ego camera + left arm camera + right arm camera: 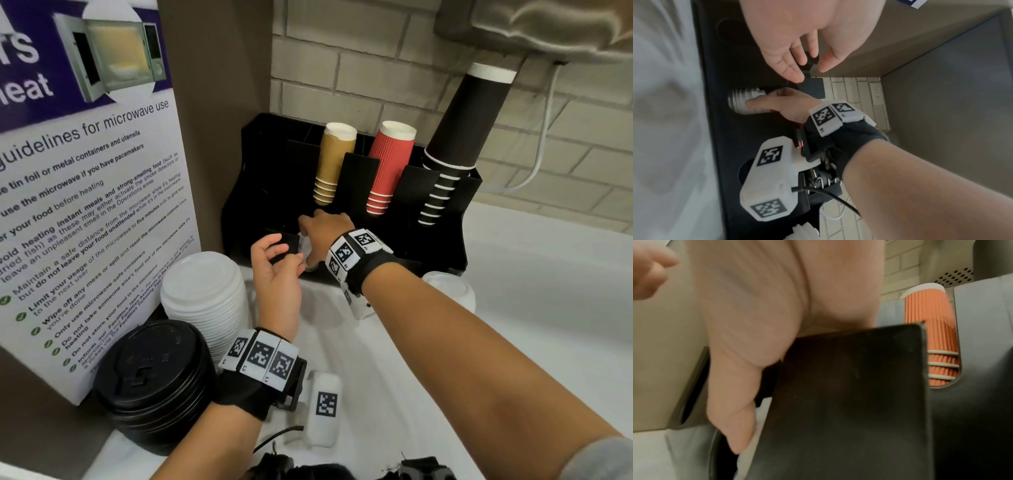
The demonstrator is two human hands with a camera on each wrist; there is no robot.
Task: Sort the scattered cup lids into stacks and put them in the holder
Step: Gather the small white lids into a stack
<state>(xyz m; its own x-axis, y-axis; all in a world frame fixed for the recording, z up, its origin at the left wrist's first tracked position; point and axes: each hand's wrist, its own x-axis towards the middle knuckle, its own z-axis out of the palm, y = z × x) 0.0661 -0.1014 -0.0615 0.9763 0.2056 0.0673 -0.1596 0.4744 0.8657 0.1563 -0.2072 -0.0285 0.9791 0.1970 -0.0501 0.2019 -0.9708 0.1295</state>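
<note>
My right hand (320,233) reaches into a low front slot of the black holder (267,164) and grips a small stack of white lids (741,101), which lies on its side. In the head view only a sliver of those lids (306,246) shows under the hand. In the right wrist view my thumb (735,402) presses along the white lids (750,451) behind a black divider (849,402). My left hand (279,255) hovers open, palm up, beside a short divider tab (286,245) of the holder. Its fingers (793,71) spread loosely and hold nothing.
A tall white lid stack (205,294) and a black lid stack (154,380) stand at the left by the microwave sign (85,205). More white lids (452,291) lie right of my forearm. Tan (332,164), red (387,171) and black cups (452,144) fill the holder's upper slots.
</note>
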